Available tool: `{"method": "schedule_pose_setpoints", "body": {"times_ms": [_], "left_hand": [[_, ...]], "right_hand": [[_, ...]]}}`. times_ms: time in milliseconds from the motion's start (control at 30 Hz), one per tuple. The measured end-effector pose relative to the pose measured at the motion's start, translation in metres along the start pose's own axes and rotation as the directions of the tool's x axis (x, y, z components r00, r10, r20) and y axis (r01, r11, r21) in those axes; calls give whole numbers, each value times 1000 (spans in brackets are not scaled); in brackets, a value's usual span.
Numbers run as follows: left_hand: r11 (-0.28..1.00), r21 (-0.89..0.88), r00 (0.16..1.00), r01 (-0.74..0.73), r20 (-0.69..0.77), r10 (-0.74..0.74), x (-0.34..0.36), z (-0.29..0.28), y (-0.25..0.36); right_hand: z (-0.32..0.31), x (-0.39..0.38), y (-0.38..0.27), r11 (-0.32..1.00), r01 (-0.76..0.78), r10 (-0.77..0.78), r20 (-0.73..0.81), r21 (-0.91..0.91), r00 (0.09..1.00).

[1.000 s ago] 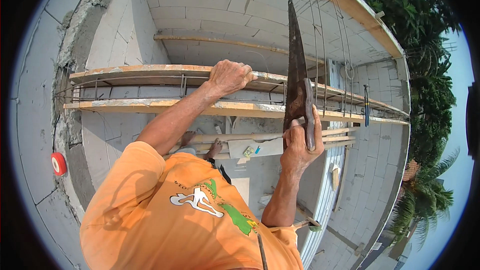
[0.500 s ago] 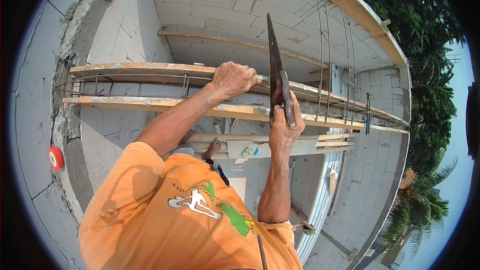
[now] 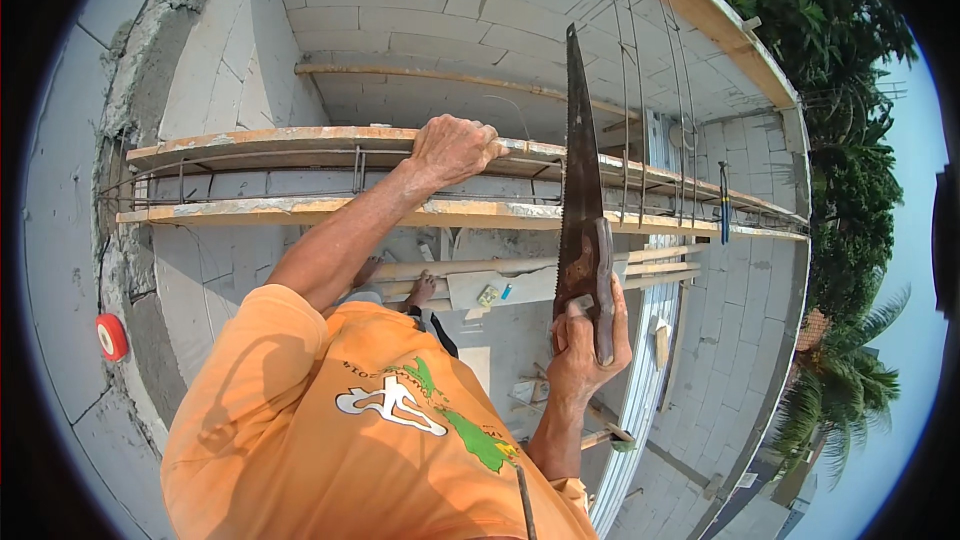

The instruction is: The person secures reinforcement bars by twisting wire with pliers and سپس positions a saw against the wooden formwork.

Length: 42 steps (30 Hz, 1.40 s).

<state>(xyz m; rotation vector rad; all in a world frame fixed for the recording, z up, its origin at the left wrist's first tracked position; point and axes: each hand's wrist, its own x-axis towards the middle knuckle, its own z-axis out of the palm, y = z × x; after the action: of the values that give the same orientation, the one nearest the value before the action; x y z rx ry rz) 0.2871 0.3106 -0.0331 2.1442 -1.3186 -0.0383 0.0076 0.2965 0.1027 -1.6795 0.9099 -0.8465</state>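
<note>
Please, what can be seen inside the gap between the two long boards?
Thin metal bars run lengthwise between the long boards. The left forearm and the saw cover parts of the gap, so what lies behind them cannot be seen.

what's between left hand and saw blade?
Head view: a short stretch of the far wooden board shows between the left hand and the saw blade. Whether the blade touches that board isn't clear.
</note>
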Motion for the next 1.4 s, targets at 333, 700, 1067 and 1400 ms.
{"method": "schedule_pose_setpoints", "body": {"times_ms": [333, 700, 1067, 1400], "left_hand": [[999, -32, 1000, 23, 8, -23, 0, -4, 3], [1000, 2, 999, 29, 24, -29, 4, -7, 0], [1000, -10, 1000, 25, 16, -24, -4, -4, 0], [994, -106, 996, 34, 82, -26, -2, -15, -7]], "right_hand": [[71, 87, 34, 989, -114, 104, 100, 100, 990], [52, 61, 39, 951, -277, 264, 105, 141, 959], [1, 35, -16, 956, -142, 158, -43, 257, 986], [61, 98, 35, 962, -217, 199, 123, 164, 972]]}}
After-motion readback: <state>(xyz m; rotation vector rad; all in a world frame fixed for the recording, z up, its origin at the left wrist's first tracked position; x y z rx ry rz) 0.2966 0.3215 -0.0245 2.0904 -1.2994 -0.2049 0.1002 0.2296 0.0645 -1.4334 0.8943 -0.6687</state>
